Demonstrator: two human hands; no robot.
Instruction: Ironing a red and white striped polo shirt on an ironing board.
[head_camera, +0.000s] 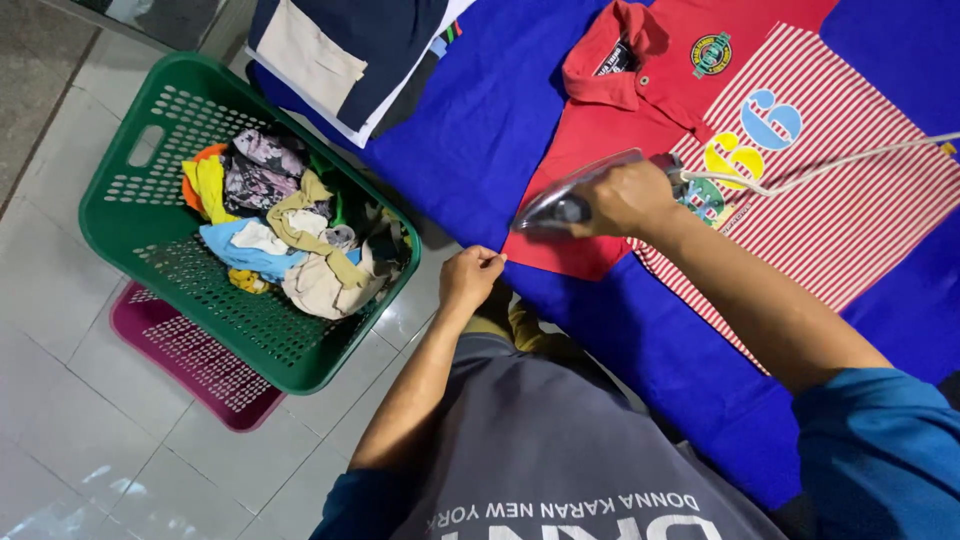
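A red polo shirt (640, 120) with a red-and-white striped front lies flat on a blue cloth (480, 130) that covers the ironing surface. My right hand (628, 197) grips the handle of a silver iron (565, 200), which rests on the shirt's left sleeve. Its white cord (850, 160) runs off to the right across the stripes. My left hand (468, 277) pinches the edge of the sleeve near the blue cloth's front edge, fingers closed on the fabric.
A green plastic laundry basket (150, 200) holding several crumpled clothes stands on the tiled floor at left, stacked over a magenta basket (190, 365). Folded dark and white garments (350, 50) lie at the far end of the blue cloth.
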